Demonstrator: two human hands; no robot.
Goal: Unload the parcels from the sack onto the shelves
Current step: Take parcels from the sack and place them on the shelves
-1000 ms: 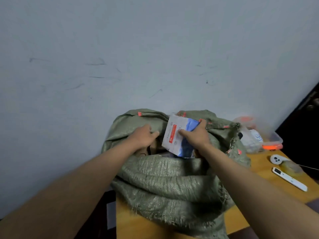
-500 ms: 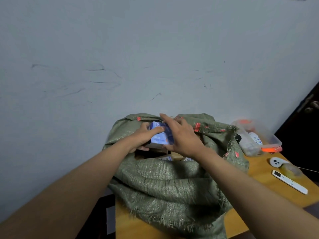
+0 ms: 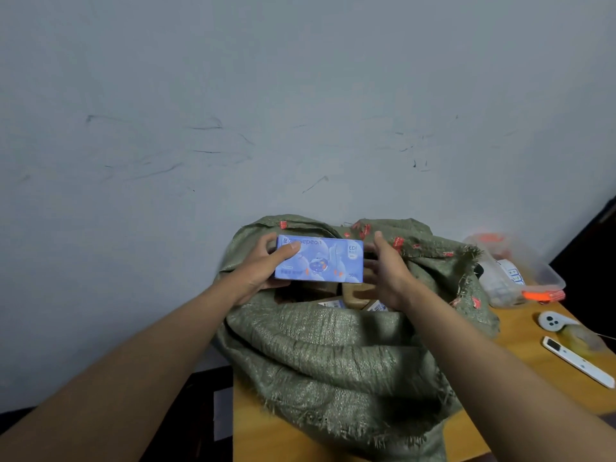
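A green woven sack (image 3: 333, 348) stands open on a wooden table (image 3: 530, 335) against the wall. Above its mouth my left hand (image 3: 263, 271) grips the left end of a blue printed box (image 3: 325, 260), thumb on its front face. The box lies level, front face toward me. My right hand (image 3: 388, 271) is at the box's right end with fingers loosely spread; it does not clearly grip the box. Inside the sack, brown cardboard parcels (image 3: 358, 295) with white labels show below the box.
To the right of the sack stands a clear plastic container (image 3: 523, 278) with orange clips. Nearer on the table lie a small round white device (image 3: 551, 321), a yellowish tape roll (image 3: 581, 340) and a long white remote (image 3: 578, 363). The floor left of the table is dark.
The blue box has come up out of the sack and turned level, front face toward me. My left hand took its left end; my right hand moved from over it to its right end.
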